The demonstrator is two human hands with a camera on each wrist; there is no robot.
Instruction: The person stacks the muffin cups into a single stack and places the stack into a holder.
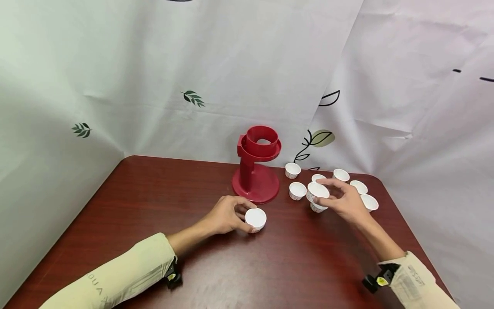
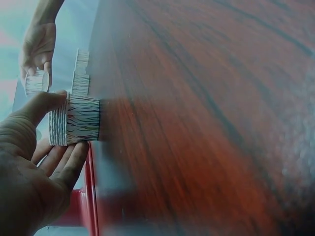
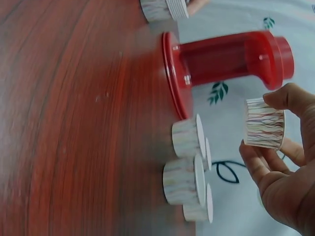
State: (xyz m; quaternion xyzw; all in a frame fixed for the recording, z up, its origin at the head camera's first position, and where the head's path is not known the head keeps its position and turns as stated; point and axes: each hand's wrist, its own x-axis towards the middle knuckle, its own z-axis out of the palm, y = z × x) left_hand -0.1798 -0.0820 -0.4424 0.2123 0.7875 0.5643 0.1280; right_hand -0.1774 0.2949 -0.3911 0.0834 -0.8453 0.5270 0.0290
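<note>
My left hand (image 1: 225, 214) grips a nested stack of white paper baking cups (image 2: 74, 119) between thumb and fingers, low over the table in front of the red stand. Several rims show at the stack's top in the left wrist view. My right hand (image 1: 345, 201) pinches one paper baking cup (image 3: 264, 123) by its sides, held above the table, with streaky coloured lines on its wall. Below and around it stand several single baking cups (image 1: 297, 191), upright on the table; the right hand partly hides some of them.
A red stand (image 1: 255, 182) with a round base and a ring-shaped top stands at the back middle of the dark wood table (image 1: 173, 184). More baking cups (image 1: 359, 187) sit near the back right corner. A white cloth (image 1: 251, 64) with leaf prints hangs behind.
</note>
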